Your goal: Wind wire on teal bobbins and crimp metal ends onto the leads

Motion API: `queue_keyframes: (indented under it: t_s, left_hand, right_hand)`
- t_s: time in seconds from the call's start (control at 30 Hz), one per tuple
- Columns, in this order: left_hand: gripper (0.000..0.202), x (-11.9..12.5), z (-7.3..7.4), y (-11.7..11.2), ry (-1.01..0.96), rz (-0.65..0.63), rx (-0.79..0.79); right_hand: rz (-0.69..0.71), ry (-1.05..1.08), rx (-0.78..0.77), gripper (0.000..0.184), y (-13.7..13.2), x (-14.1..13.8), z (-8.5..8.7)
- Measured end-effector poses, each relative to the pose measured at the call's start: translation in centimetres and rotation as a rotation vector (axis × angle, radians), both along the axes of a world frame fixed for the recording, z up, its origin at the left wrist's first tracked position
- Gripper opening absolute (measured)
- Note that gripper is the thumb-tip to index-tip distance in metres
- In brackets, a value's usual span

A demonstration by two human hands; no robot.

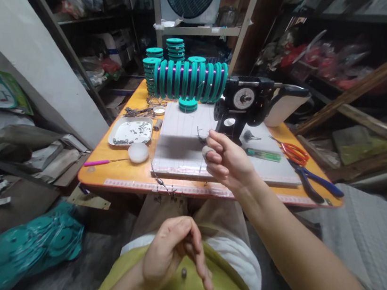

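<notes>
a row of teal spools [189, 80] sat on the black winder [262, 99] at upper centre. below, right of centre, the right hand's [225, 158] thumb and forefinger were pinched close; whether they gripped a thread i couldn't tell. at bottom centre the left hand [173, 247] curled loosely near a dark bead [183, 273], its grip unclear. a white tray [119, 130] lay centre-left, blue-handled pliers [322, 181] right.
</notes>
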State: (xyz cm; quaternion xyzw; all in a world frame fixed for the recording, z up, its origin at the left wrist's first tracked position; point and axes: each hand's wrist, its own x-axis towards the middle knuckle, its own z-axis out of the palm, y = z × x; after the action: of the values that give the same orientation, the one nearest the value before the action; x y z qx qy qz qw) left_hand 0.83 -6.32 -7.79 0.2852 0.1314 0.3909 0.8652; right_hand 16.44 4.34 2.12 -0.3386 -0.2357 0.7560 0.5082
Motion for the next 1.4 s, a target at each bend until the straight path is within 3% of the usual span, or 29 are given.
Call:
queue_keyframes:
  t_s: [0.37,1.07,1.4]
  left_hand:
    - [0.045,-1.5,-0.4,-2.9,-0.008,0.001,-0.195]
    - [0.038,-2.6,-3.6,-5.0,-0.007,-0.022,-0.196]
    - [0.04,-2.5,-3.7,-5.8,-0.13,-0.041,-0.163]
  right_hand:
    - [0.034,0.023,-0.018,0.052,0.2,-0.3,-0.4]
    - [0.074,0.041,-0.004,0.051,0.1,0.0,-0.6]
    - [0.08,0.03,0.003,0.049,-0.1,0.2,-0.4]
